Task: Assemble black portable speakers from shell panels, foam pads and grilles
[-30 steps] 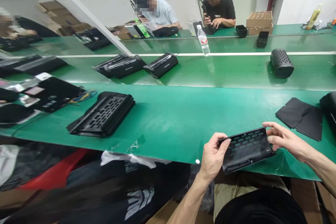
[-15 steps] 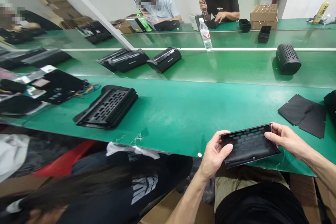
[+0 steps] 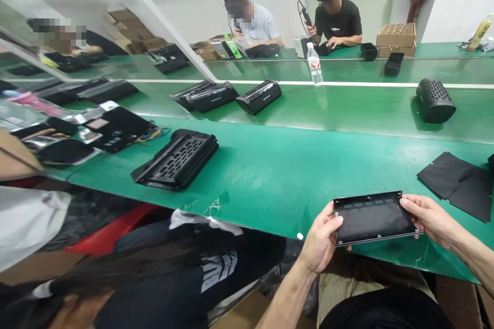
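Observation:
Both hands hold a black plastic grille panel (image 3: 376,222) above the near edge of the green table. My left hand (image 3: 320,239) grips its left end, thumb over the rim. Closed on the right end is my right hand (image 3: 434,220), its thumb at the upper corner and its fingers behind. The panel's hollow side faces me; a dark sheet covers most of it, leaving a row of slots visible along the far side. Black cut sheets (image 3: 457,182) lie on the table to the right of my right hand.
Left on the green table (image 3: 270,175) sits a stack of slotted black panels (image 3: 179,157). Black speaker-like housings (image 3: 259,96) and a water bottle (image 3: 314,64) stand farther back. A person in dark clothing (image 3: 165,288) leans close at my left; two people work across the table.
The panel has tilted so that its hollow side faces me more squarely, and fewer slots show. Both hands keep their grip. My view has shifted, moving the table scene rightward and slightly down.

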The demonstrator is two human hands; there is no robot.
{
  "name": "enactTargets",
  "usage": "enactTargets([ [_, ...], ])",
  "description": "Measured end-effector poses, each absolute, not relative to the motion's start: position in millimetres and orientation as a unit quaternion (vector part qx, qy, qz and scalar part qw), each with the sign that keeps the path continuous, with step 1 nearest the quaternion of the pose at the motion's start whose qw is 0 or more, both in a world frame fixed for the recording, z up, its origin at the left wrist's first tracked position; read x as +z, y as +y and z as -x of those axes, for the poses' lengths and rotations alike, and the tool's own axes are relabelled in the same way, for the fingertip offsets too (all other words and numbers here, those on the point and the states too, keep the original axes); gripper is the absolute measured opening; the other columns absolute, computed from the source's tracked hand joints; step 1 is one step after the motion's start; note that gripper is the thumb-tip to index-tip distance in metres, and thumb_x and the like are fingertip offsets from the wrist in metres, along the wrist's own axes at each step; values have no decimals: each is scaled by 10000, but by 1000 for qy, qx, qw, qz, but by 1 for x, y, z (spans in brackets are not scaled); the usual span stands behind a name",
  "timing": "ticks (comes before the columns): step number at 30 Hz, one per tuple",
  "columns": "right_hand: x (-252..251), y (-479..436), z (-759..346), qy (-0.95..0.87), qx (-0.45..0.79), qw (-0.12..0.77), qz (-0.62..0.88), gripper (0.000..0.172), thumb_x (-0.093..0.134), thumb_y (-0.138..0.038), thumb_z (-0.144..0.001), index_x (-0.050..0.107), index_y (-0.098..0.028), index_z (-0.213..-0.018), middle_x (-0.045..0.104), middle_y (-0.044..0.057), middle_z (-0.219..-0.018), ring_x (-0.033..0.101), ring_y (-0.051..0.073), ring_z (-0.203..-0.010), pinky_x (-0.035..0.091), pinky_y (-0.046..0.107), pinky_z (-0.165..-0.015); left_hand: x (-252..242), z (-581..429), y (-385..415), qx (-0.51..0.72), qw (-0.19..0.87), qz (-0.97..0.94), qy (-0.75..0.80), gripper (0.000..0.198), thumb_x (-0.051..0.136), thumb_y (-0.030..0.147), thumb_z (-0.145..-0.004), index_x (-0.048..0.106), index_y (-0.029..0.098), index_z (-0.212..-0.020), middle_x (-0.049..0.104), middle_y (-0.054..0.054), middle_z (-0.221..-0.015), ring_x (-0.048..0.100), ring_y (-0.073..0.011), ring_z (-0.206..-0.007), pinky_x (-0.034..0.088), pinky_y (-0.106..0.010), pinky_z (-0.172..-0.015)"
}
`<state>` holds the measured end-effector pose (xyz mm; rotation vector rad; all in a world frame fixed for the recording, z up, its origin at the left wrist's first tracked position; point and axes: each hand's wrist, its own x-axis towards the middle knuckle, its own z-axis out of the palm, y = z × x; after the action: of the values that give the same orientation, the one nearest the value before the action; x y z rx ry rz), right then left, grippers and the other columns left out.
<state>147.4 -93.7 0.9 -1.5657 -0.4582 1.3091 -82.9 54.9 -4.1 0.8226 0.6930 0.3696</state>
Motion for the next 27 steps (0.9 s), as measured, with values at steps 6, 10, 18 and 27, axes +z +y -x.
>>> enactTargets([
  [6, -4, -96, -149, -191, 540, 508, 644, 678, 812, -849, -725, 559, -220, -740, 443, -76, -537, 375, 74, -437, 449, 229, -421, -8, 84, 54, 178, 846, -386, 320, 637, 871, 411, -744, 634, 138, -1267, 714, -38, -910, 561, -105, -545, 536, -235, -408],
  [10, -7, -96, -149, -190, 537, 509, 644, 684, 805, -851, -730, 550, -216, -738, 446, -73, -543, 381, 73, -446, 416, 213, -420, -9, 85, 54, 182, 849, -385, 312, 646, 866, 395, -747, 634, 135, -1290, 749, -76, -1014, 573, -105, -555, 539, -239, -410],
  [18, -11, -96, -151, -181, 524, 514, 655, 736, 818, -886, -667, 526, -213, -728, 417, -68, -615, 322, 76, -524, 320, 206, -456, -9, 84, 52, 187, 850, -379, 314, 635, 885, 384, -749, 664, 132, -1288, 763, -108, -1115, 585, -102, -565, 544, -239, -409],
  [27, -3, -94, -148, -169, 523, 517, 656, 772, 845, -895, -612, 536, -201, -752, 409, -63, -662, 298, 78, -575, 256, 203, -498, -11, 87, 52, 191, 858, -375, 294, 647, 872, 365, -781, 673, 163, -1362, 766, -109, -1140, 615, -125, -591, 545, -246, -419],
])
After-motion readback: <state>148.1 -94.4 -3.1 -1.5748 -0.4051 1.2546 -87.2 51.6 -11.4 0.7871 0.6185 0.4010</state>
